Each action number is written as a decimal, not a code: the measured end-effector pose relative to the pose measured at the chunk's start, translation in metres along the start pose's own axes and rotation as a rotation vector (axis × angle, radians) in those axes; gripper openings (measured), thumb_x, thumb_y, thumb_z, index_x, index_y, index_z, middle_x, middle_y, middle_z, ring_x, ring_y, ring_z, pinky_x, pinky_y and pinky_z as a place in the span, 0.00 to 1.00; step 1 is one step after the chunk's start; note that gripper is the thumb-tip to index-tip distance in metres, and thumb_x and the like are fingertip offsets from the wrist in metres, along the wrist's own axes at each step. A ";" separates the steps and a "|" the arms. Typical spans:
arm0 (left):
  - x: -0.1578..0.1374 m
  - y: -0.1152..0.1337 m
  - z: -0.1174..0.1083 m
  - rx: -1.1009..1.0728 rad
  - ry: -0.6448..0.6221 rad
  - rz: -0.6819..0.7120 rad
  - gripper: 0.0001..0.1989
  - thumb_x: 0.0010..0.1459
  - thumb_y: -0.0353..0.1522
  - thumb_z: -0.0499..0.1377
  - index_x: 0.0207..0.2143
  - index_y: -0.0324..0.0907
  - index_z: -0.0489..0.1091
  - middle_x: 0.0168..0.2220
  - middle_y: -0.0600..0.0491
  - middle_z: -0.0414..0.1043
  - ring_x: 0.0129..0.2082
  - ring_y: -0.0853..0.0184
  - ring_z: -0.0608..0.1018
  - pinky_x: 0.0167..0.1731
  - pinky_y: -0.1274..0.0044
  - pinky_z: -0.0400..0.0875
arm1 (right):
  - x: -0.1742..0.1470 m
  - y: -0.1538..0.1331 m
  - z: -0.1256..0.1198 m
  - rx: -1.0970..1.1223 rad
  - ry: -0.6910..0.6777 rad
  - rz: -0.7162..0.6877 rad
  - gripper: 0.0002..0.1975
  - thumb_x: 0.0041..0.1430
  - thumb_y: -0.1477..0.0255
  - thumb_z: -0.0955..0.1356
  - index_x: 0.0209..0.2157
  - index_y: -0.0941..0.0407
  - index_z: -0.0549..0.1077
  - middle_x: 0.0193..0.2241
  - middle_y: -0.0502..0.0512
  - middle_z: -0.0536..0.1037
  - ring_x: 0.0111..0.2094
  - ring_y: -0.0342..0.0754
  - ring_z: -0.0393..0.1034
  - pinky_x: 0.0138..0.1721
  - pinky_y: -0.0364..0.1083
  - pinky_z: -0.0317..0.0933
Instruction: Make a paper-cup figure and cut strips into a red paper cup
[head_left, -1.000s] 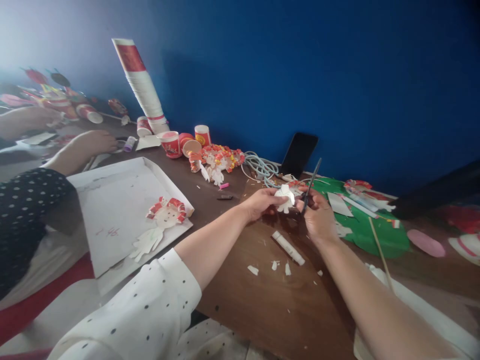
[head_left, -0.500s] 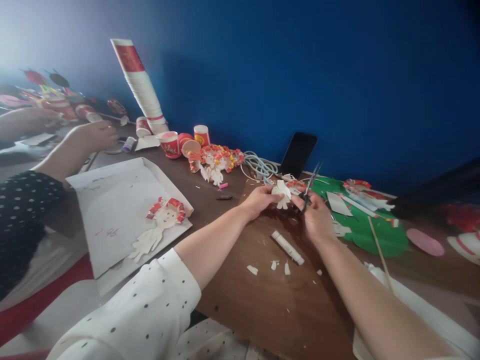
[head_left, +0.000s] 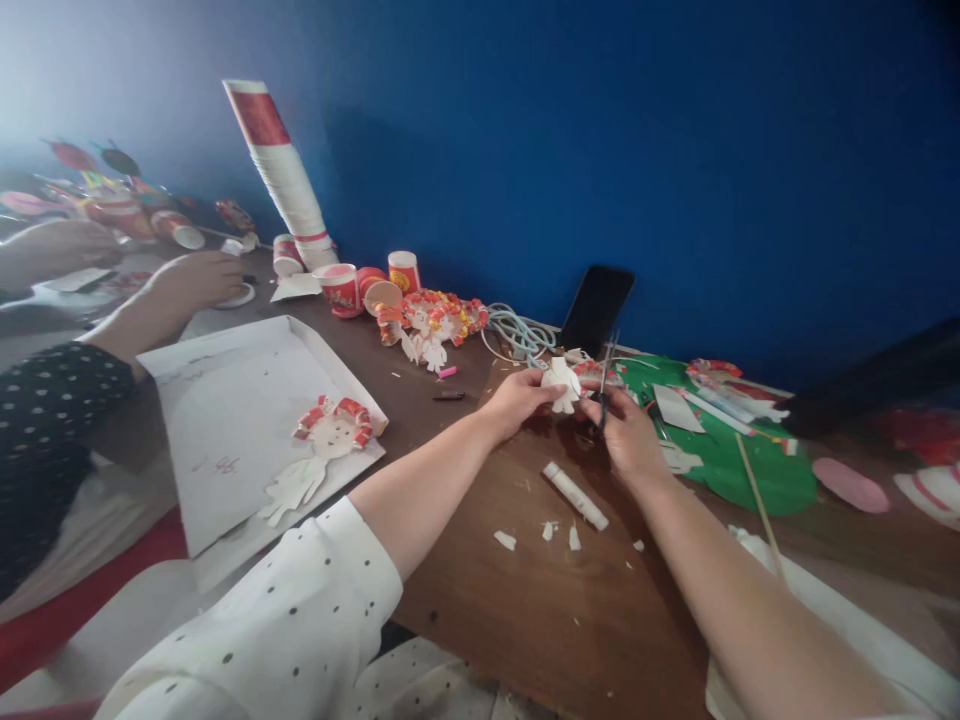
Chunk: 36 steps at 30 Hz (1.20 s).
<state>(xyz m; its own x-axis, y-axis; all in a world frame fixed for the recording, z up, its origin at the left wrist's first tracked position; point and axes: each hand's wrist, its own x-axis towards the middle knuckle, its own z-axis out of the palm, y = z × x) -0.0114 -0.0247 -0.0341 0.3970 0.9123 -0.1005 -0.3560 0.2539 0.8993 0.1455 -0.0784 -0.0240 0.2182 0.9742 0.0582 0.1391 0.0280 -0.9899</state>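
Pinched in my left hand (head_left: 519, 402) is a small white paper cutout (head_left: 562, 384) with a jagged, finger-like lower edge. My right hand (head_left: 626, 428) grips dark-handled scissors (head_left: 604, 385), blades pointing up and away, close to the right of the cutout. Below both hands a white glue stick (head_left: 575, 495) lies on the brown table (head_left: 510, 590). Several paper scraps (head_left: 505, 540) are scattered around it. A finished-looking paper figure with red-and-white curls (head_left: 331, 428) rests on a white box lid at left.
Cups (head_left: 341, 290), a leaning cup stack (head_left: 289, 180), curled paper figures (head_left: 435, 320), a cable (head_left: 520, 335) and a phone (head_left: 598, 308) line the blue wall. Green paper (head_left: 772, 480) lies at right. A co-worker's hands (head_left: 187, 280) work at far left beside the box lid (head_left: 247, 400).
The scissors have turned more upright and shifted slightly left. My left hand still holds the cutout in nearly the same place. The co-worker's nearer hand has moved slightly.
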 end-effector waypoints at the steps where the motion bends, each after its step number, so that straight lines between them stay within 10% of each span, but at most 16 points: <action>1: 0.000 0.001 0.000 -0.021 0.005 0.014 0.15 0.42 0.34 0.69 0.32 0.36 0.72 0.25 0.55 0.72 0.22 0.76 0.69 0.24 0.81 0.61 | 0.000 0.000 0.000 -0.012 -0.029 0.022 0.23 0.46 0.61 0.73 0.45 0.53 0.74 0.31 0.52 0.79 0.33 0.49 0.72 0.29 0.44 0.62; 13: 0.006 0.006 -0.007 -0.097 0.132 0.135 0.13 0.44 0.36 0.67 0.28 0.36 0.71 0.22 0.56 0.68 0.19 0.78 0.65 0.22 0.82 0.57 | -0.004 -0.003 -0.010 -0.103 -0.428 0.144 0.25 0.51 0.59 0.72 0.50 0.51 0.73 0.37 0.55 0.79 0.36 0.49 0.71 0.21 0.40 0.52; 36: 0.004 0.009 -0.007 -0.091 0.017 0.061 0.13 0.43 0.34 0.68 0.29 0.34 0.71 0.22 0.54 0.69 0.20 0.77 0.67 0.21 0.81 0.57 | -0.005 -0.005 -0.009 0.085 -0.412 0.183 0.19 0.49 0.61 0.73 0.42 0.55 0.76 0.30 0.54 0.74 0.27 0.42 0.66 0.17 0.38 0.46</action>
<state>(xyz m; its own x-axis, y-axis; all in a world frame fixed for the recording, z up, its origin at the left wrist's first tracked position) -0.0190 -0.0163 -0.0293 0.3580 0.9321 -0.0551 -0.4547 0.2256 0.8616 0.1529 -0.0853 -0.0182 -0.1727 0.9723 -0.1577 0.0504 -0.1512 -0.9872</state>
